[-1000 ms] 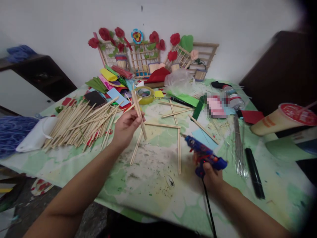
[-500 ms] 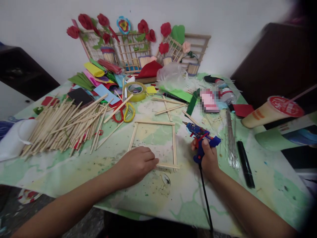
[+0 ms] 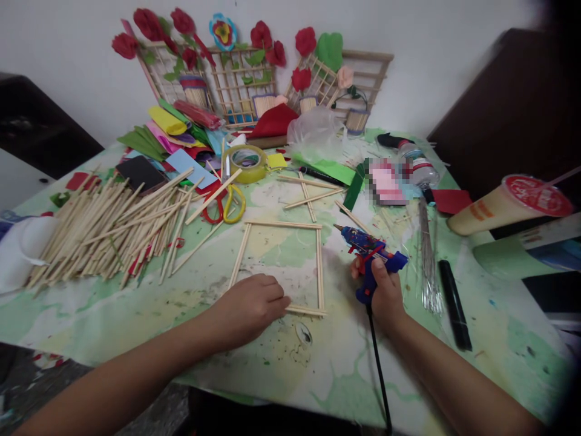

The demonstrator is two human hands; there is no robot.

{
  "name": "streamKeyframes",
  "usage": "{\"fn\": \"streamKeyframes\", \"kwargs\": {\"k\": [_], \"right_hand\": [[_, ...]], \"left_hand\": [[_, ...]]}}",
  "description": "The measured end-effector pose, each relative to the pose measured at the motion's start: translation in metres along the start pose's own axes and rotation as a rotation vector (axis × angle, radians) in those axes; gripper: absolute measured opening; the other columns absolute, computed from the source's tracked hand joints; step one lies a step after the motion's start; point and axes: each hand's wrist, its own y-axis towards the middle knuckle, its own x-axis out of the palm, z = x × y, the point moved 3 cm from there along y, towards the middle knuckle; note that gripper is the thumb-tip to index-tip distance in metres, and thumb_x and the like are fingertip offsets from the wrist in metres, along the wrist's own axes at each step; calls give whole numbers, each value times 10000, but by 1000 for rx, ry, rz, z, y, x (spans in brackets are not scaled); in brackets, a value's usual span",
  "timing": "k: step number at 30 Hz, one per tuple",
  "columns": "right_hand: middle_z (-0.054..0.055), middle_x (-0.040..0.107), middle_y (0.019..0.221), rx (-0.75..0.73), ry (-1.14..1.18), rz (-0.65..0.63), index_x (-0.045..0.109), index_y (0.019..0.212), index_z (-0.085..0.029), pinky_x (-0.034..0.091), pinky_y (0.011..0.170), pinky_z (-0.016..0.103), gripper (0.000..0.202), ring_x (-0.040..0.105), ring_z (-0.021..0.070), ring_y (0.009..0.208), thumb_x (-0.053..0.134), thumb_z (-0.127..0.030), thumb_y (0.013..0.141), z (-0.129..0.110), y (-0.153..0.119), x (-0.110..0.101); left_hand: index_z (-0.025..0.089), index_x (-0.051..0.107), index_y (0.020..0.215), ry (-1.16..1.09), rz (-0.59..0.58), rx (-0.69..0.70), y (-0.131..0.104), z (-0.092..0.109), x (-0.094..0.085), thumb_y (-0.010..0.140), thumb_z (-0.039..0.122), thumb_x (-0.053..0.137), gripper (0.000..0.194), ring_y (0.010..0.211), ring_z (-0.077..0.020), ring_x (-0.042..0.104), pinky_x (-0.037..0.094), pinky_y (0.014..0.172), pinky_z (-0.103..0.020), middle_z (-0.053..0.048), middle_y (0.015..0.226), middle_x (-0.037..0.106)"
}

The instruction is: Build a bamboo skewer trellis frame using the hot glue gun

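Note:
A square frame of pale wooden sticks (image 3: pixel 320 266) lies flat on the patterned tablecloth. My left hand (image 3: pixel 256 304) is closed over its near side, fingertips pinched on the bottom stick (image 3: pixel 305 311) and hiding the near left corner. To the right of the frame, my right hand (image 3: pixel 385 289) is wrapped round a blue glue gun (image 3: pixel 370 248). The gun's nozzle points left, just off the frame's far right corner, and its black cord runs down toward the table's near edge.
Loose sticks (image 3: pixel 91 233) are heaped at left, near scissors (image 3: pixel 223 204) and tape (image 3: pixel 247 163). Behind stand paper flowers (image 3: pixel 261 35) on stick lattices. A black marker (image 3: pixel 454 304), wires (image 3: pixel 428 260) and a drink cup (image 3: pixel 508 204) are on the right.
The view has shifted slightly. The bottom stick's right end now sits closer against the right side's lower end. Both hands keep their holds.

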Motion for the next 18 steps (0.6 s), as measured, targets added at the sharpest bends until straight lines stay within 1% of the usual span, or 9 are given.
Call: {"fn": "streamKeyframes", "kwargs": {"k": [5,11,18], "right_hand": [[6,523,622,-1,25,-6,543,710,-195,402,581,289,377,498,150,594,483,-539,852,0,0,0],[14,539,635,17,-15,-6,555,706,-190,385,573,284,387,497,152,608,474,-536,860,3,-1,-2],[11,534,644,2,7,-17,554,731,-190,364,583,291,364,494,154,613,471,-516,871,7,-1,-3]], "left_hand": [[171,638,869,79,-48,33,0,0,2,905,182,445,197,739,-198,539,364,686,-319,-70,756,628],[156,633,862,184,-73,50,1,1,1,927,206,399,248,729,-201,533,369,679,-325,-68,739,616],[154,625,846,195,-74,52,2,2,2,924,208,414,231,722,-191,523,367,672,-308,-52,723,598]]}}
